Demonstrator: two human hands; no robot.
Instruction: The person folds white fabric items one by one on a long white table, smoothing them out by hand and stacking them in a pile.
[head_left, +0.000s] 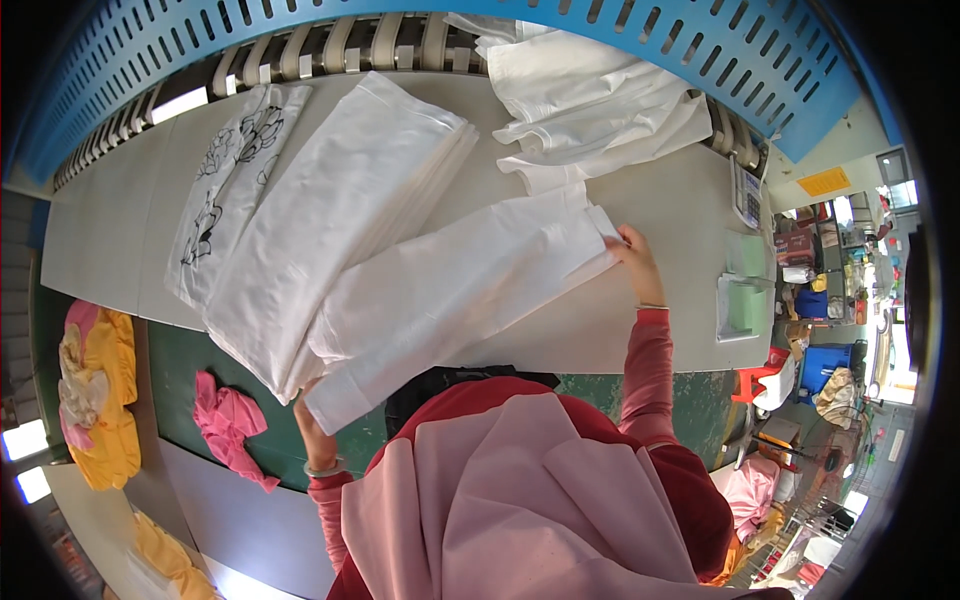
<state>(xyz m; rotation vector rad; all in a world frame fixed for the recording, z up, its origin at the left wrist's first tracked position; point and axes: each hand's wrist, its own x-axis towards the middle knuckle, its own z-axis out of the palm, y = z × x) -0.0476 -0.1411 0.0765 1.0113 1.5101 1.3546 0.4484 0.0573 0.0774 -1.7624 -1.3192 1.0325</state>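
A long folded piece of white cloth stretches across the grey table between my hands. My right hand grips its far right end, thumb and fingers closed on the edge. At the lower left end, my left hand holds the cloth from beneath, its fingers mostly hidden. Left of it lies a stack of folded white cloths, partly covered by the held piece. A white cloth with black flower outlines lies at that stack's left side. More loose white cloth is heaped at the back, close to the held piece.
A slotted blue guard and a row of belts run along the table's far edge. A calculator and a green-and-white holder lie at the right. Pink cloth is on the green floor; yellow cloth hangs left.
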